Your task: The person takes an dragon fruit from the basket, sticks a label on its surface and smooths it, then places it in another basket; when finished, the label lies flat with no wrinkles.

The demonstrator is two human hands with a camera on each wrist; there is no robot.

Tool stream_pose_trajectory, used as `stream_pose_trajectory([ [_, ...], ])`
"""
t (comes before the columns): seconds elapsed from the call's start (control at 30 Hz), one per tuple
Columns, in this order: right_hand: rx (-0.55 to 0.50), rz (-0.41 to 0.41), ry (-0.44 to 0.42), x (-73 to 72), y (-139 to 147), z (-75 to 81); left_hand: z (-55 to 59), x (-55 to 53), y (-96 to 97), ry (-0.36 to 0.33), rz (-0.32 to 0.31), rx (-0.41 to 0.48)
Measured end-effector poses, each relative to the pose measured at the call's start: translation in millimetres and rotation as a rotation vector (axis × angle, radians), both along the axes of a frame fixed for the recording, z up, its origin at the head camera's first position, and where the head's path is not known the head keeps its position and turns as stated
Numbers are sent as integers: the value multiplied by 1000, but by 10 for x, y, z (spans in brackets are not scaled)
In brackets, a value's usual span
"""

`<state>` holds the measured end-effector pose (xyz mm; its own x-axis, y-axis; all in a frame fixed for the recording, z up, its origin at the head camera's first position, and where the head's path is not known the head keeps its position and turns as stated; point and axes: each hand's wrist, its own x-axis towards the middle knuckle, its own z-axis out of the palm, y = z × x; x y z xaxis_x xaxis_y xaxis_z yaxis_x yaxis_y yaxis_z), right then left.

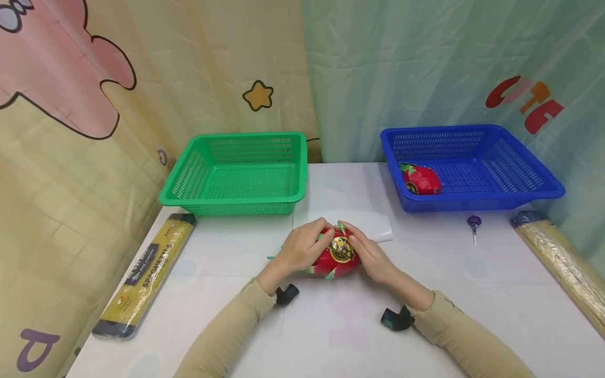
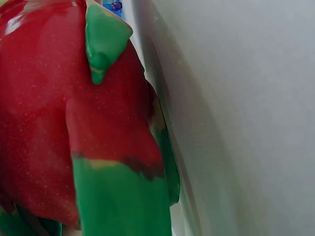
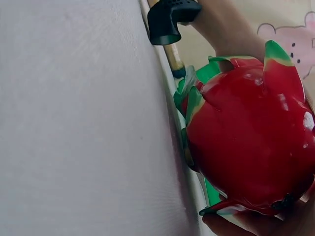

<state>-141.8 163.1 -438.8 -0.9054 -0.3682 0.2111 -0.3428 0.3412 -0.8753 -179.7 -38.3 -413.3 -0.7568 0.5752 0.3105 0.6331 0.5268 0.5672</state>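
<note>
A red dragon fruit (image 1: 328, 261) with green-tipped scales and a round black-and-gold label sits low over the white table, between both hands. My left hand (image 1: 302, 245) grips it from the left, thumb across its upper side. From the right, my right hand (image 1: 375, 258) holds it, fingers curved over the top edge by the label. Red skin and green scales of the dragon fruit (image 2: 44, 108) fill much of the left wrist view. Its rounded side (image 3: 251, 137) shows large in the right wrist view, fingertips below it. The palms are hidden.
A green basket (image 1: 233, 206) stands back left. The blue basket (image 1: 477, 202) back right holds another dragon fruit (image 1: 425, 181). A lollipop (image 1: 474, 223) lies before it. Spaghetti packs (image 1: 146, 273) (image 1: 562, 260) flank the table. A white sheet (image 1: 380, 228) lies behind the hands.
</note>
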Motion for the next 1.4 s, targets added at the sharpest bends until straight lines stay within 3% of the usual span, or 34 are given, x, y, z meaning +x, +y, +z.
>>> stream_pose_trajectory([
  [0.37, 121, -125, 75, 42, -84, 19, 2, 27, 3, -23, 14, -14],
  [0.57, 117, -122, 97, 37, -71, 19, 10, 22, -8, 29, -31, -39],
  [0.77, 194, -73, 54, 52, -71, 36, 20, 21, -16, 28, -35, -56],
  [1.03, 154, -69, 18, 48, -70, 49, 37, 23, -16, 28, -43, -64],
  [1.4, 115, -63, 2, 69, -86, 63, 20, 79, 47, 6, 67, -6],
])
